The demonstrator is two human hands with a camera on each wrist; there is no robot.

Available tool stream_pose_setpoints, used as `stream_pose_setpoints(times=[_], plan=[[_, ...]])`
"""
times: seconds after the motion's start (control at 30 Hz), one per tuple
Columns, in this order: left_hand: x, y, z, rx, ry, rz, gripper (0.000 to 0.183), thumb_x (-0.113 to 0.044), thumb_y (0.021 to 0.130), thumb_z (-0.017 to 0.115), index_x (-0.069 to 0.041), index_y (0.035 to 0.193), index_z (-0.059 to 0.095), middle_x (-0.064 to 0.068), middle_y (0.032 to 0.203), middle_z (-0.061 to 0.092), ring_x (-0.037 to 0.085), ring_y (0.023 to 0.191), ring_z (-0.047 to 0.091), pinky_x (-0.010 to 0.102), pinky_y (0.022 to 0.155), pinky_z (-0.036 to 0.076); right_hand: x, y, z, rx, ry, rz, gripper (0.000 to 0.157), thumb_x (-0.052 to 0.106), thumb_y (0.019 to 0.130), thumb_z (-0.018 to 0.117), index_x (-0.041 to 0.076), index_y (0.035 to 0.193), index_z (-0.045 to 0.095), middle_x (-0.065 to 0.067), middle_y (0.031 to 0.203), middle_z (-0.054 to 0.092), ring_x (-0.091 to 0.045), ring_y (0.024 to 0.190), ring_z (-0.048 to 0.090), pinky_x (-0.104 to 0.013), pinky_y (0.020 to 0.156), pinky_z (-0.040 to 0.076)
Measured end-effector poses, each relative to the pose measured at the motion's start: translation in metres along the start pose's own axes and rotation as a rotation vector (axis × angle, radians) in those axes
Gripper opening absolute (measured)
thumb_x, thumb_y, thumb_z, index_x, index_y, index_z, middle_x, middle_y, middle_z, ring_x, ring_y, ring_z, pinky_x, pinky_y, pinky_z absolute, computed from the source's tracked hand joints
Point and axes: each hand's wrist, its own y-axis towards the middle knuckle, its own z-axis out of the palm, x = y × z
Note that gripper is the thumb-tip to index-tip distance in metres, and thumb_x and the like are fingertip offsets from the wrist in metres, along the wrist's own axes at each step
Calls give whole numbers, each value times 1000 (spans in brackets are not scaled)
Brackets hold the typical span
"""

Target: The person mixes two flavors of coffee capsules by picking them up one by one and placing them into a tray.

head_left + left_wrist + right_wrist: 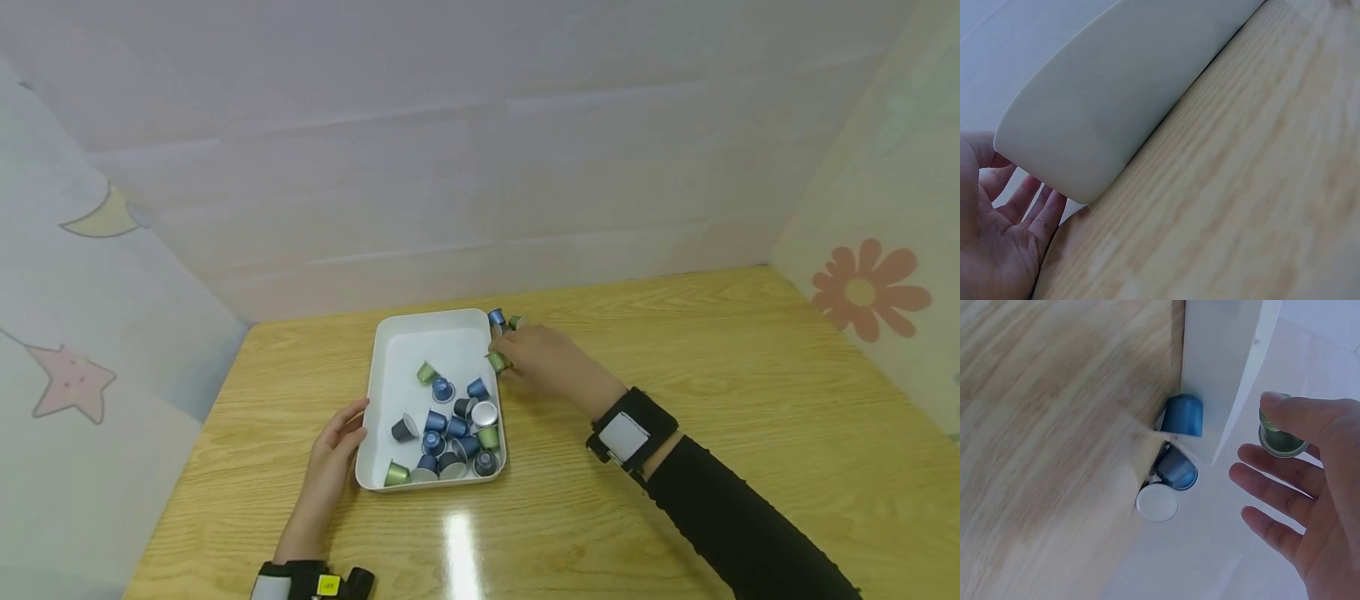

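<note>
My right hand (pixel 543 360) pinches a green coffee capsule (pixel 498 362) between thumb and fingers, close to the right rim of a white tray (pixel 397 350). In the right wrist view, the green capsule (pixel 1282 439) sits under the thumb while the other fingers spread apart. Blue capsules (pixel 1183 415) and one with its pale lid showing (pixel 1157 502) lie beside the tray's outer wall. My left hand (pixel 330 446) touches the tray's left side with relaxed fingers. Inside the tray are blue, dark grey and green capsules (pixel 487 437), mostly toward the near right.
The tray rests on a wooden table (pixel 712 358). A pale wall (pixel 495 192) rises behind the table's far edge. Side walls carry a star (pixel 73 383) and a flower (pixel 870 290). Another green capsule (pixel 515 322) lies just beyond my right hand.
</note>
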Motion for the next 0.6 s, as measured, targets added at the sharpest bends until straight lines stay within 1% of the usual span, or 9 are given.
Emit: stream_pose_setpoints(times=[0.1,0.2,0.27,0.33,0.43,0.5,0.6], plan=[[0,-1,0,-2,-2,-12,43,-6,104,42,-8,147,43,8,151,37,20,136,35,9,94,40,6,1,2,-47,-19,-59,28,14,86,76,7,112,67,-4,96,68,-20,83,63,-33,76,53],[1,-1,0,-4,-1,-14,43,-6,104,42,-8,146,43,9,151,37,20,136,35,9,94,40,14,1,2,-82,-59,-119,30,15,85,79,6,111,68,-5,97,68,-21,88,64,-33,78,54],[1,-1,0,-5,3,-11,43,-5,104,42,-7,146,43,9,151,37,20,136,35,9,94,39,21,2,2,-80,-80,-141,32,17,84,80,7,112,68,-5,97,68,-21,89,64,-33,79,54],[1,-1,0,-7,9,-9,42,-5,104,41,-7,146,43,8,151,37,20,136,35,8,95,39,29,3,0,-61,-88,-156,33,18,84,80,7,113,68,-5,98,67,-21,91,63,-34,83,53],[1,-2,0,-10,11,-8,42,-4,104,41,-7,146,43,7,150,38,20,136,35,8,95,38,41,5,-2,-44,-80,-175,30,16,85,79,8,111,68,-3,95,67,-18,87,62,-33,83,52],[0,-2,0,-9,6,-7,42,-5,104,41,-6,146,43,8,151,37,21,137,35,8,94,39,47,7,-3,-43,-83,-191,25,14,85,78,8,108,68,-1,90,65,-17,83,60,-31,79,51],[-1,-3,2,-10,-4,-6,43,-5,104,42,-5,147,42,11,151,37,23,137,35,9,93,40,57,9,-5,-30,-106,-208,24,17,83,79,10,104,69,1,84,63,-16,78,59,-30,74,50]])
